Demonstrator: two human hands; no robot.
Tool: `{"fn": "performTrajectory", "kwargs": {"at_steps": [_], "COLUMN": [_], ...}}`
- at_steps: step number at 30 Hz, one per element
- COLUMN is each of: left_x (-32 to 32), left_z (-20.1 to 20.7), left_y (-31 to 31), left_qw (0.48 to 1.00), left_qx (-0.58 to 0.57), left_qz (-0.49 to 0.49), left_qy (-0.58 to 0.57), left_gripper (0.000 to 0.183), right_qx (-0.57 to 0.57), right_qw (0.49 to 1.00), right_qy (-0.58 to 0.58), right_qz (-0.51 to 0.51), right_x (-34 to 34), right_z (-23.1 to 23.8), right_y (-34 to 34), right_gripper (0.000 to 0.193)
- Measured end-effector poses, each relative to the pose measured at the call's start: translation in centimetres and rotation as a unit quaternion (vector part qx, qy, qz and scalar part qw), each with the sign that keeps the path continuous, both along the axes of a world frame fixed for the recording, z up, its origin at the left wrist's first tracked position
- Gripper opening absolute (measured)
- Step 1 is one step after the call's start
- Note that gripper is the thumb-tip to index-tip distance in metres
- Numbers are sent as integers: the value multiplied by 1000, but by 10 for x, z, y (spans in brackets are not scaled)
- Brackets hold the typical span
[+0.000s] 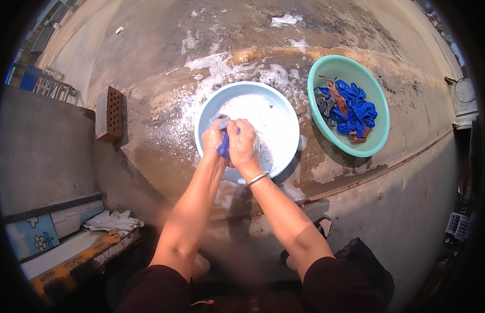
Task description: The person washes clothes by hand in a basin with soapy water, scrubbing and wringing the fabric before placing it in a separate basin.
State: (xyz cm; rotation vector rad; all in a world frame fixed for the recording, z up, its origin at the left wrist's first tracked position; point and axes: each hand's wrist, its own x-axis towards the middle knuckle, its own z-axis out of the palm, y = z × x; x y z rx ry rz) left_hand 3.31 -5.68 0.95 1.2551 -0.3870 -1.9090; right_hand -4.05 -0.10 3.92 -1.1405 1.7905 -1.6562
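Observation:
Both my hands are together over the left side of a pale blue basin (291, 122) filled with white suds (266, 117). Between them is a wet blue cloth (223, 147), with a greyish-blue part showing above the fingers. My left hand (212, 140) is closed on the cloth. My right hand (242, 140), with a silver bangle (257, 179) on its wrist, presses against the left and grips the same cloth. Much of the cloth is hidden by my fingers.
To the right, a mint-green basin (318, 65) holds blue, grey and brownish fabrics (354, 109). A perforated brick (113, 115) stands at left on the wet, foamy concrete. White gloves (113, 220) lie on a ledge at lower left. My sandalled foot (323, 226) is at lower right.

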Motion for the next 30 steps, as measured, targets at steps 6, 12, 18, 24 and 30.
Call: {"fn": "performTrajectory", "kwargs": {"at_steps": [6,12,18,24,30], "left_x": [-32,3,-18,-5,-13], "left_z": [41,22,-23,-50,-18], "left_y": [39,23,16,3,9], "left_qw": [987,765,528,517,866], "left_qx": [-8,-235,-194,-164,-105], "left_qz": [-8,-342,-569,-630,-362], "left_qy": [-158,-493,-600,-556,-329], "left_gripper": [35,106,75,32,85], "right_qx": [198,246,406,509,256], "right_qw": [972,959,890,746,960], "right_qy": [-100,-48,166,292,24], "right_qz": [-77,-135,124,315,114], "right_x": [-53,-79,-54,-68,-82], "right_z": [-54,-54,-86,-127,-109], "right_y": [-23,-22,-30,-33,-23], "right_gripper": [37,45,45,32,56]}}
